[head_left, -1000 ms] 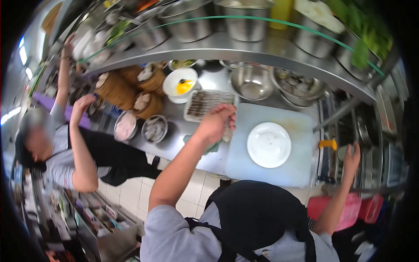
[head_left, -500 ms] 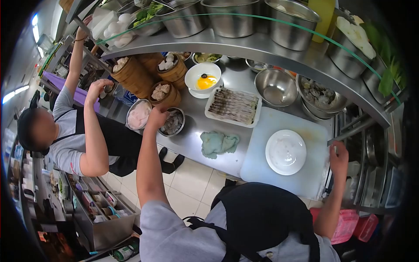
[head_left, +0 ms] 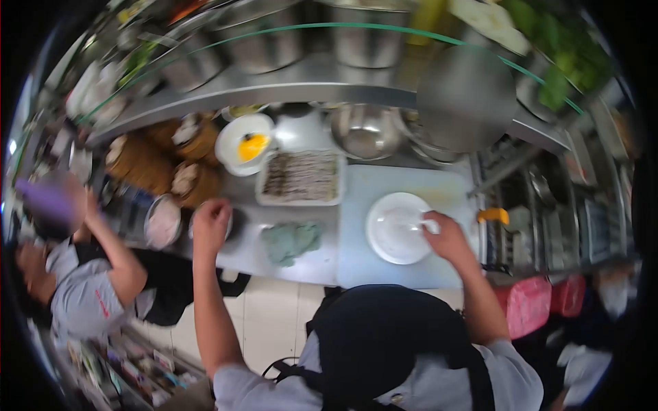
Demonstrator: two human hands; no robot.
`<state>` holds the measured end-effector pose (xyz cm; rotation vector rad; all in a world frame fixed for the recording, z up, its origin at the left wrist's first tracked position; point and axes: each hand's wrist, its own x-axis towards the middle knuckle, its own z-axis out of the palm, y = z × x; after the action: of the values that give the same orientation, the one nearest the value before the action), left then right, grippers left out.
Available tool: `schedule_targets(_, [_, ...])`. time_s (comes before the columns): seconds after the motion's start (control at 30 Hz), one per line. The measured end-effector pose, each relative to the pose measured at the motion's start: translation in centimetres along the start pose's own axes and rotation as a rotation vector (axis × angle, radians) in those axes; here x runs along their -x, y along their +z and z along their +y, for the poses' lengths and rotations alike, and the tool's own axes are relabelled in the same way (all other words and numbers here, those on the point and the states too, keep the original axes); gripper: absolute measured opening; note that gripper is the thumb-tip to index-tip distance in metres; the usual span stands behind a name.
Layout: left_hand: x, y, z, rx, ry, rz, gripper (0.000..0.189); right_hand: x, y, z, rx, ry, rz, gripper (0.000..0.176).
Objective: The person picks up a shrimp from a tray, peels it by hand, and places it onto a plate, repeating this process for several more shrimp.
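My left hand (head_left: 212,222), fingers curled together, is over a metal bowl (head_left: 226,229) that held grey peeled shrimp in the earlier frame; the hand hides most of it. Whatever is in those fingers cannot be made out. At the right rim of a white plate (head_left: 391,236), my right hand (head_left: 447,236) has its fingers pinched, with a small pale thing at the tips that is too blurred to name. The plate stands on a white cutting board (head_left: 370,270). A crumpled green cloth (head_left: 291,242) lies between the hands.
Behind are a tray of whole shrimp (head_left: 301,177), a bowl with yolk (head_left: 229,147), bamboo steamers (head_left: 147,171) and a metal bowl (head_left: 367,133). A steel shelf (head_left: 308,94) overhangs the counter. A blurred grey round shape (head_left: 466,99) covers its right part. A co-worker (head_left: 96,281) stands left.
My right hand has moved from beyond the board's right edge to the plate's rim. My left hand stays by the shrimp bowl. The view has shifted, and the co-worker's raised arm has come down.
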<state>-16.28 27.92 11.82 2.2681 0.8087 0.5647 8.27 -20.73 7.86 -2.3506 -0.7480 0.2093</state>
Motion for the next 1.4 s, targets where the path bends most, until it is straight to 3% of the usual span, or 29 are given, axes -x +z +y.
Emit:
schedule_targets(0.07, [1.5,4.1,2.5,-0.004,0.097,-0.371,0.021,0.5,1.1,-0.9,0.008,0.033,-0.066,0.031])
schedule_targets(0.13, [4.0,7.7,4.9,-0.285,0.157,-0.611,0.022,0.3,1.7,-1.5,0.085,-0.002,-0.124,0.032])
schedule_targets(0.27, [6.2,11.8,3.5,-0.416,0.244,-0.532,0.021,-4.2,-0.9,-1.6,0.096,-0.038,-0.035,0.022])
schedule_targets(0.33, [6.1,12.0,3.8,-0.422,0.209,-0.527,0.021,-8.9,-3.8,-1.8,0.082,-0.078,0.206,0.018])
schedule_targets(0.37, [6.0,11.9,4.0,-0.418,0.185,-0.542,0.022,-12.0,-5.2,-1.6,0.148,-0.057,0.294,0.018])
schedule_targets(0.4, [5.9,11.8,4.0,-0.417,0.159,-0.557,0.022,-15.4,-7.2,-1.4,0.231,0.009,0.241,0.020])
schedule_targets(0.47, [6.3,12.0,3.8,-0.422,0.168,-0.528,0.022,-22.4,-8.1,2.4,0.672,-0.188,0.460,0.025])
schedule_targets(0.87, [7.7,12.0,2.7,-0.340,0.213,-0.334,0.025,-28.2,-7.4,9.5,0.673,-0.245,0.390,0.024])
schedule_targets(1.17, [6.4,11.2,5.9,-0.403,0.116,-0.459,0.023,-29.9,-11.0,19.0,0.672,-0.169,0.383,0.024])
schedule_targets(1.23, [5.7,11.7,8.5,-0.199,0.364,-0.286,0.024,-30.0,-11.7,20.0,0.688,-0.113,0.401,0.025])
schedule_targets(1.27, [5.3,12.1,10.2,-0.024,0.314,-0.365,0.023,-29.0,-11.7,20.1,0.691,-0.104,0.403,0.025])
schedule_targets(1.33, [4.3,13.7,13.9,0.332,0.174,-0.512,0.022,-24.8,-11.5,13.7,-0.230,0.119,0.255,0.025])
schedule_targets(1.4, [3.6,16.6,16.3,0.692,-0.039,-0.698,0.029,-17.3,-11.9,1.0,-0.336,0.348,0.222,0.028])
